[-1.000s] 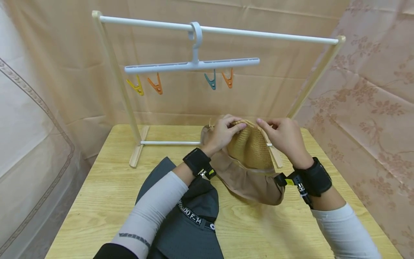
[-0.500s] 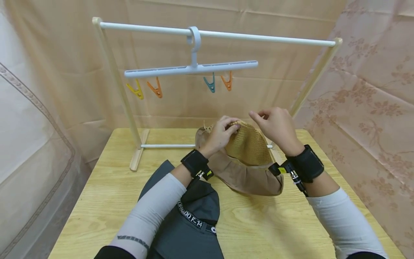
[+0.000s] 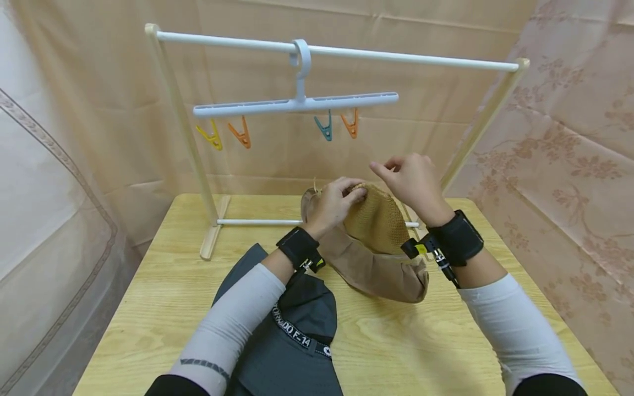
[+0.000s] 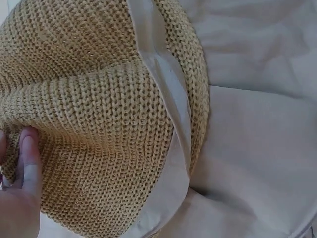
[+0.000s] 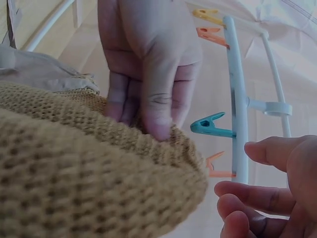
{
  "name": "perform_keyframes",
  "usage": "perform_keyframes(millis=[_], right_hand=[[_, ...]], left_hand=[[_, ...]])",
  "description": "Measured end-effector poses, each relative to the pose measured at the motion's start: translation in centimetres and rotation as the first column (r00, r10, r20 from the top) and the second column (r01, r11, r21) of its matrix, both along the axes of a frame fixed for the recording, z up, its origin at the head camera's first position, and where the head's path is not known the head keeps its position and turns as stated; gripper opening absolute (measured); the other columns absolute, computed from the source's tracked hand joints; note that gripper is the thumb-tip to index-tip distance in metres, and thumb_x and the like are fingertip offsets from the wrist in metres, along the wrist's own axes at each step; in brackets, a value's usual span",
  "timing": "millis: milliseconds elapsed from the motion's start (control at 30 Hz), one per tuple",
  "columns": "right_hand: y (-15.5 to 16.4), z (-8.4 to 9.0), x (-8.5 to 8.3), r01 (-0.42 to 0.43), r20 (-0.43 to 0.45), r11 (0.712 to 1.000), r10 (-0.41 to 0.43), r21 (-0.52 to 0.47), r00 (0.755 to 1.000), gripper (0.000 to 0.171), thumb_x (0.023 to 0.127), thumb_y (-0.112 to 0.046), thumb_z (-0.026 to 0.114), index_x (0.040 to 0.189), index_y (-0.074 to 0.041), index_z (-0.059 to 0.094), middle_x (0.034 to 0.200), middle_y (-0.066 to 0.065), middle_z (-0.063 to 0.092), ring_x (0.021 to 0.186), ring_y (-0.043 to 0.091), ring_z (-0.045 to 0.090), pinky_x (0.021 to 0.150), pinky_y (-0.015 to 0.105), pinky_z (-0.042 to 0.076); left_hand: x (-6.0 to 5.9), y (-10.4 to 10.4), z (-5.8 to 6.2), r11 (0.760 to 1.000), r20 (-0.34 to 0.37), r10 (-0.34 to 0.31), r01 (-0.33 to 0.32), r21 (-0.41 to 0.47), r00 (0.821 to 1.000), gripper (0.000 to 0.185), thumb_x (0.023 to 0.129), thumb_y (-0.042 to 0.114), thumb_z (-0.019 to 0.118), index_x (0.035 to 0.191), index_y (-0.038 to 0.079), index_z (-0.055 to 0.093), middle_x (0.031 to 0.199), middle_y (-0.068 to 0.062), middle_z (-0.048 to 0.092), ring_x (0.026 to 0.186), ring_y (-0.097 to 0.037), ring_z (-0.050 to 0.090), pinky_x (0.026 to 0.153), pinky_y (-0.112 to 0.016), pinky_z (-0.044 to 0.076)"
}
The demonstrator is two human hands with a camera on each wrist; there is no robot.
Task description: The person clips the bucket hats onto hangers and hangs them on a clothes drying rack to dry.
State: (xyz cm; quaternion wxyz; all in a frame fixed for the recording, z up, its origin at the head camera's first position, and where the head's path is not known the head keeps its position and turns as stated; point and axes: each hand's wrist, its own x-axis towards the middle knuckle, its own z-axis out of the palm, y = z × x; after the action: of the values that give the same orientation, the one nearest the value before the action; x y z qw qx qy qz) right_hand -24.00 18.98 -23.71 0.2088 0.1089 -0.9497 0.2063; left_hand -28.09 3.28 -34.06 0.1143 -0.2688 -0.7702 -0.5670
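Observation:
My left hand [image 3: 333,204] pinches the top of a sun hat [image 3: 378,223] with a woven straw crown and a tan cloth brim. In the left wrist view, thumb and finger hold a fold of the straw weave [image 4: 99,109]. The hat is tilted above the table, brim downward. My right hand [image 3: 415,184] is raised beside the crown and holds nothing; its fingers are loosely bent, with the thumb apart from them. Beyond it, a pale blue hanger [image 3: 297,104] carries clothes pegs, among them a teal peg [image 3: 324,127] and an orange peg [image 3: 350,125].
The hanger hooks over the white top bar [image 3: 406,59] of a drying rack standing on the wooden table [image 3: 143,308]. A dark grey hat [image 3: 292,341] with a lettered band lies near the front, partly under my left arm. Cloth drapes surround the table.
My right hand has come away from the straw crown and risen up and to the left, toward the pegs. The left hand keeps its pinch on the sun hat.

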Motion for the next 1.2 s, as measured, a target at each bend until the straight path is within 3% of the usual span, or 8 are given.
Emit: perform_keyframes(millis=[100,367,633,867,1100,1200], right_hand=[[-0.3,0.2,-0.4,0.004,-0.01,1.0,-0.004,-0.002,1.0,0.042,0.095,-0.038,0.062,0.091,0.001,0.077,0.081,0.019,0.073,0.071,0.033,0.065,0.064,0.04,0.047],[-0.5,0.4,-0.9,0.0,-0.047,0.999,-0.001,-0.04,0.999,0.041,0.096,-0.037,0.061,0.089,0.001,0.077,0.08,0.019,0.073,0.067,0.031,0.063,0.058,0.031,0.041],[-1.0,0.6,-1.6,0.022,-0.063,0.998,-0.026,-0.065,0.998,0.04,0.094,-0.037,0.064,0.091,0.0,0.077,0.078,0.018,0.073,0.066,0.03,0.063,0.057,0.03,0.04],[-1.4,0.8,-2.3,0.07,-0.065,0.995,-0.075,-0.078,0.995,0.044,0.093,-0.042,0.062,0.096,0.0,0.076,0.08,0.02,0.071,0.069,0.033,0.063,0.057,0.032,0.04],[-1.9,0.9,-2.8,0.075,-0.058,0.995,-0.079,-0.067,0.995,0.047,0.094,-0.042,0.061,0.103,0.003,0.073,0.086,0.023,0.07,0.078,0.036,0.063,0.076,0.044,0.043],[-2.4,1.0,-3.3,0.063,-0.069,0.996,-0.068,-0.066,0.995,0.048,0.094,-0.041,0.061,0.105,0.004,0.072,0.086,0.023,0.071,0.078,0.035,0.064,0.075,0.044,0.045]], left_hand=[[0.1,0.0,-0.1,1.0,0.007,0.006,-0.006,0.0,1.0,0.027,0.097,0.018,0.06,0.118,0.003,0.068,0.11,-0.012,0.068,0.097,-0.019,0.064,0.081,-0.019,0.05],[0.1,-0.2,-0.3,0.995,-0.004,0.012,-0.012,0.104,1.0,0.023,0.094,0.016,0.064,0.111,0.001,0.071,0.103,-0.012,0.069,0.089,-0.018,0.069,0.078,-0.018,0.054],[-0.1,-0.5,-0.7,0.996,-0.026,0.091,-0.091,0.018,0.996,0.025,0.096,0.016,0.062,0.116,0.005,0.069,0.111,-0.011,0.069,0.099,-0.019,0.066,0.084,-0.024,0.053],[-0.2,-0.5,-0.5,0.995,-0.056,0.092,-0.089,0.053,0.994,0.024,0.093,0.017,0.065,0.111,0.003,0.072,0.107,-0.011,0.069,0.097,-0.02,0.068,0.083,-0.023,0.054],[-0.5,-0.5,-0.2,0.988,-0.05,0.154,-0.155,-0.017,0.987,0.025,0.093,0.023,0.066,0.11,0.005,0.072,0.105,-0.009,0.07,0.093,-0.018,0.068,0.08,-0.025,0.053],[-0.5,-0.6,-0.2,0.989,-0.039,0.149,-0.149,-0.01,0.988,0.025,0.093,0.022,0.066,0.109,0.004,0.072,0.104,-0.01,0.07,0.092,-0.019,0.068,0.079,-0.025,0.054]])
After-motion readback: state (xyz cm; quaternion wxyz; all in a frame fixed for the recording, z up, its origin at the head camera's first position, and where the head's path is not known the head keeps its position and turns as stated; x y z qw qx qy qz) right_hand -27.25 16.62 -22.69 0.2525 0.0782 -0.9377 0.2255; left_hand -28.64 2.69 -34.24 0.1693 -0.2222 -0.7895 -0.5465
